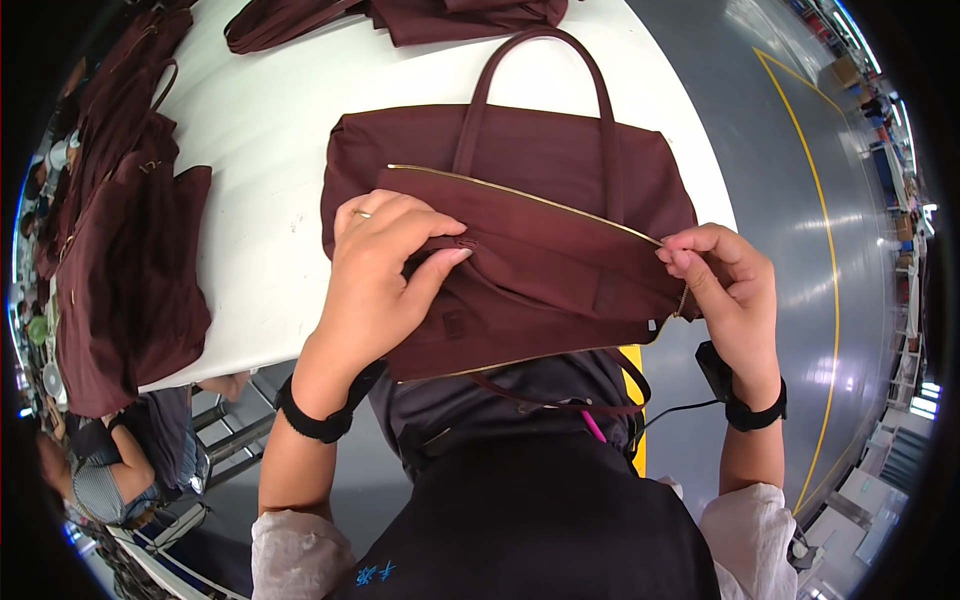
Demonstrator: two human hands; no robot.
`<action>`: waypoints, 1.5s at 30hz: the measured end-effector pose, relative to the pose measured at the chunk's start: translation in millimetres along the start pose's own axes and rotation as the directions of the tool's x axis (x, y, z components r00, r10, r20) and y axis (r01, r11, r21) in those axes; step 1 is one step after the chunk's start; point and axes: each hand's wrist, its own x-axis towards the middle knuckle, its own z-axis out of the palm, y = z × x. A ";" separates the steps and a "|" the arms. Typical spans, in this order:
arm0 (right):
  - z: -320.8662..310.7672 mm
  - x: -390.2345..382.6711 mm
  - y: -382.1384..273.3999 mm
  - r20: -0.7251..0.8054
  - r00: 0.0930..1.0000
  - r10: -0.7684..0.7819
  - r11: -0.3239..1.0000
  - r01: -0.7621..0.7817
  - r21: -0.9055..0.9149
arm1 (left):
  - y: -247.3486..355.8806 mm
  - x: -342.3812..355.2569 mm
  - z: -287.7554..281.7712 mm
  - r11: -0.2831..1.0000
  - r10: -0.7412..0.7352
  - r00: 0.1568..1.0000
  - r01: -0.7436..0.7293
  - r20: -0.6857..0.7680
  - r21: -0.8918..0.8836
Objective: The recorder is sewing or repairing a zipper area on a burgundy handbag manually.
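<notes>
A dark maroon handbag [400, 135] lies on the white table in front of me, its top opened wide toward me. One handle [540, 35] arches away from me over the table; the other handle [560, 405] hangs on the near side, by my lap. A gold zipper [530, 205] runs along the far edge of the opening. My right hand [725, 280] pinches that edge near the zipper's right end. Inside the opening, my left hand [385, 270] pinches a fold of the maroon lining [467, 242] between thumb and fingers.
More maroon bags [140, 270] are heaped along the left side of the white table [260, 200], and others [440, 15] lie at its far edge. A person [110, 470] sits at the lower left. On the right is a grey floor [760, 200] with a yellow line [826, 220].
</notes>
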 end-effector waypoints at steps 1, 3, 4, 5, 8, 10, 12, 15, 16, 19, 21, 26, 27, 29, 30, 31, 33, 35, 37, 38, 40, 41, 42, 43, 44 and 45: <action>-1.1 -2.7 2.3 -0.032 0.999 -0.043 0.993 0.039 -0.109 | -1.0 -0.2 -0.3 1.000 0.016 1.000 -0.016 -0.010 0.017; -13.9 -10.2 14.1 -0.027 0.999 0.037 0.983 -0.042 -0.179 | -1.2 -0.8 -1.6 0.998 0.030 0.999 -0.030 -0.013 0.047; -18.2 -13.5 17.1 -0.019 0.994 0.112 0.963 -0.113 -0.245 | -1.5 -1.4 -2.3 0.999 0.036 0.999 -0.036 -0.006 0.040; -17.8 -15.1 17.8 -0.028 0.993 0.118 0.962 -0.121 -0.246 | -2.0 -1.9 -3.0 0.998 0.032 0.999 -0.032 -0.008 0.059; -4.9 -14.3 14.9 0.019 0.955 -0.296 0.811 0.262 -0.524 | 1.6 -1.7 -4.0 0.996 0.011 1.000 -0.012 0.009 0.084; 5.5 -16.7 14.2 0.194 0.919 -0.343 0.519 0.358 -0.776 | 2.9 -1.6 -4.3 0.996 -0.003 1.000 0.002 0.006 0.086; 10.1 -18.8 32.2 0.236 0.930 -0.282 0.519 0.355 -0.778 | 2.5 -1.4 -3.6 0.995 0.005 1.000 -0.006 0.007 0.095; 8.1 -11.9 47.7 0.233 0.908 -0.348 0.502 0.390 -0.772 | 4.1 0.1 -4.6 0.992 0.028 1.000 -0.028 -0.002 0.122; 6.6 -9.6 47.2 0.234 0.907 -0.349 0.504 0.392 -0.769 | 4.3 0.1 -6.1 0.989 0.042 0.999 -0.040 -0.011 0.142; -1.2 0.7 40.4 0.267 0.892 -0.366 0.546 0.438 -0.715 | 8.8 0.8 -12.7 0.987 0.003 0.999 0.006 -0.052 0.162; -3.7 11.7 31.7 0.203 0.886 -0.417 0.719 0.458 -0.522 | 12.3 2.3 -17.5 0.982 0.015 0.991 0.010 -0.131 0.191; -10.8 33.0 15.7 0.226 0.912 -0.342 0.851 0.403 -0.337 | 34.7 -2.1 -37.1 0.972 0.006 0.943 0.073 -0.332 0.224; -10.2 35.9 14.9 0.242 0.915 -0.324 0.878 0.386 -0.285 | 38.9 -6.5 -40.4 0.970 0.028 0.941 0.056 -0.337 0.238; -10.1 39.1 13.6 0.251 0.919 -0.303 0.892 0.367 -0.264 | 45.3 -17.0 -42.6 0.978 -0.006 0.943 0.075 -0.332 0.194; -9.5 39.7 12.7 0.259 0.926 -0.275 0.908 0.339 -0.247 | 48.1 -22.5 -43.5 0.985 -0.043 0.946 0.093 -0.321 0.144; -9.2 41.1 12.2 0.263 0.924 -0.278 0.907 0.343 -0.244 | 49.7 -26.2 -43.3 0.988 -0.044 0.942 0.090 -0.333 0.126; -8.5 44.1 11.9 0.245 0.929 -0.276 0.928 0.325 -0.185 | 52.2 -36.9 -44.8 0.986 -0.104 0.939 0.140 -0.328 0.087; -6.7 45.5 10.5 0.240 0.941 -0.237 0.947 0.278 -0.158 | 54.8 -43.7 -43.7 0.978 -0.185 0.926 0.205 -0.329 0.025; -5.3 47.1 8.5 0.235 0.952 -0.198 0.963 0.233 -0.134 | 56.2 -49.8 -40.3 0.978 -0.201 0.927 0.210 -0.316 -0.007; -4.9 47.6 7.4 0.229 0.956 -0.182 0.968 0.216 -0.130 | 56.8 -50.9 -38.7 0.976 -0.215 0.930 0.213 -0.299 -0.040; -4.1 48.3 4.5 0.231 0.958 -0.170 0.972 0.202 -0.121 | 61.9 -49.9 -36.7 0.979 -0.202 0.934 0.202 -0.295 -0.033; -3.6 48.4 2.7 0.230 0.962 -0.147 0.979 0.175 -0.104 | 65.1 -49.4 -36.0 0.978 -0.209 0.938 0.203 -0.275 -0.053; -2.9 47.8 1.5 0.228 0.966 -0.122 0.985 0.145 -0.089 | 66.9 -48.8 -35.1 0.976 -0.215 0.944 0.202 -0.252 -0.075; -2.0 47.3 0.6 0.229 0.966 -0.123 0.985 0.146 -0.090 | 67.8 -47.7 -34.5 0.979 -0.205 0.950 0.195 -0.237 -0.063; -0.8 46.7 -0.3 0.223 0.969 -0.102 0.989 0.123 -0.080 | 69.0 -45.2 -32.1 0.979 -0.205 0.949 0.195 -0.239 -0.065; 1.3 46.1 -2.4 0.219 0.972 -0.084 0.993 0.101 -0.068 | 70.9 -41.7 -29.9 0.983 -0.176 0.952 0.156 -0.251 -0.101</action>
